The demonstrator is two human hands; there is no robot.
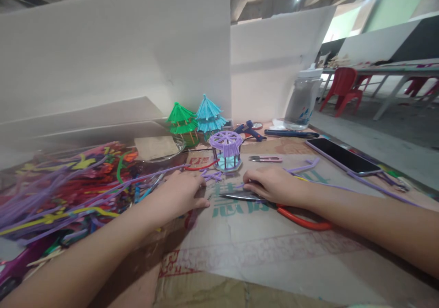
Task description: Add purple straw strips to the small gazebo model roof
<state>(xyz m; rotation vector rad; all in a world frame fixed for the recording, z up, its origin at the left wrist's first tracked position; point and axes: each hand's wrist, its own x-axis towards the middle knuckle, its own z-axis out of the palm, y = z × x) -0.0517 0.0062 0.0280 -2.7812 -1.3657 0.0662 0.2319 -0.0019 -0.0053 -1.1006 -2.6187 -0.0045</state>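
My left hand [187,190] is low over the cardboard, its thumb and fingers apart and holding nothing. Just beyond its fingertips lie several short purple pipe cleaner pieces [213,176]. My right hand [272,184] has its fingers closed, and a short purple pipe cleaner piece [239,186] shows at the fingertips. Beneath that hand lie red-handled scissors [305,220], blades toward the left. Between and beyond both hands stands a small round purple pavilion model [226,146] with dark posts and a light-blue base. Its spoked top is open.
Green [181,120] and blue [209,116] tiered-roof models stand behind. A glue gun [252,130], thread snips [265,159], a utility knife [291,134], a phone [343,156] and a water bottle [303,100] lie or stand rightward. Coloured pipe cleaners [68,189] are heaped left.
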